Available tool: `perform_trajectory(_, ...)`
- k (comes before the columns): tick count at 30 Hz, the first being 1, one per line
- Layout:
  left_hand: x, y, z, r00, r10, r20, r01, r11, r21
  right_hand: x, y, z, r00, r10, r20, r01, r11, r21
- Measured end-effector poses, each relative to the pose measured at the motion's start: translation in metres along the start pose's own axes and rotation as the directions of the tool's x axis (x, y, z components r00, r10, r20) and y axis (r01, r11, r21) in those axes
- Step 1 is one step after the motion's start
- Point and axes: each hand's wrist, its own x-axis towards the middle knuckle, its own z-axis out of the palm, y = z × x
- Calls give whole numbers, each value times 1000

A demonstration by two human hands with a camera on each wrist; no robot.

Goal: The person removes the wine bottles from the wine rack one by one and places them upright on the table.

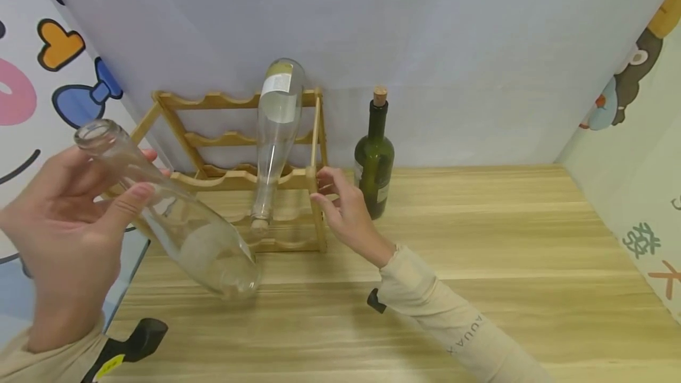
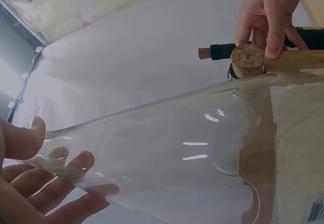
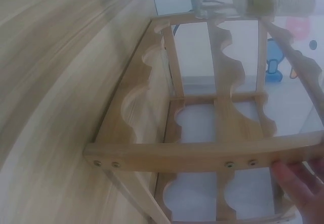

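My left hand (image 1: 80, 211) holds a clear glass bottle (image 1: 204, 247) by its neck, thumb on one side and fingers on the other. The bottle is tilted, its open mouth up at the left and its base low over the table. In the left wrist view a pale label shows on this bottle (image 2: 142, 138). At the right front post of a wooden wine rack (image 1: 239, 181), my right hand (image 1: 346, 211) grips the frame between thumb and fingers. Another clear bottle (image 1: 276, 129), corked, lies slanted on the rack's top tier, its cork (image 1: 259, 227) toward me.
A dark green wine bottle (image 1: 375, 164) with a cork stands upright just right of the rack, close behind my right hand. The wood-grain table (image 1: 479, 253) meets a pale back wall (image 1: 452, 64). Cartoon-printed panels (image 1: 32, 117) stand at both sides.
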Motion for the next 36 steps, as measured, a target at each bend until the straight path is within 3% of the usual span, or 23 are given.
perform_trajectory(5,-6,-4,1,1000,7,27,-9,997,74,0,0,0,1000,5,5,-5,1000,-1)
perform_trajectory(11,-12,-10,1,998,-3,60,3,1000,4,0,0,-1,1000,5,3,-5,1000,-7)
perform_trajectory(13,-14,-12,1,998,-5,70,10,998,-64,0,0,-1,1000,3,2,-3,1000,-6)
perform_trajectory(17,-20,-16,0,996,-16,87,23,997,-77,0,0,-1,1000,1,3,-1,1000,-4)
perform_trajectory(25,-30,-24,-3,996,-29,89,14,986,163,0,-1,-1,1000,3,7,-3,1000,-3)
perform_trajectory(27,-32,-25,-4,995,-27,94,13,989,147,0,0,0,1000,2,6,-2,1000,-4)
perform_trajectory(33,-36,-29,-1,993,-26,113,28,999,-19,0,1,0,1000,2,6,-2,1000,-7)
perform_trajectory(36,-38,-32,-1,993,-21,112,26,999,-36,0,1,0,1000,-1,5,1,1000,-11)
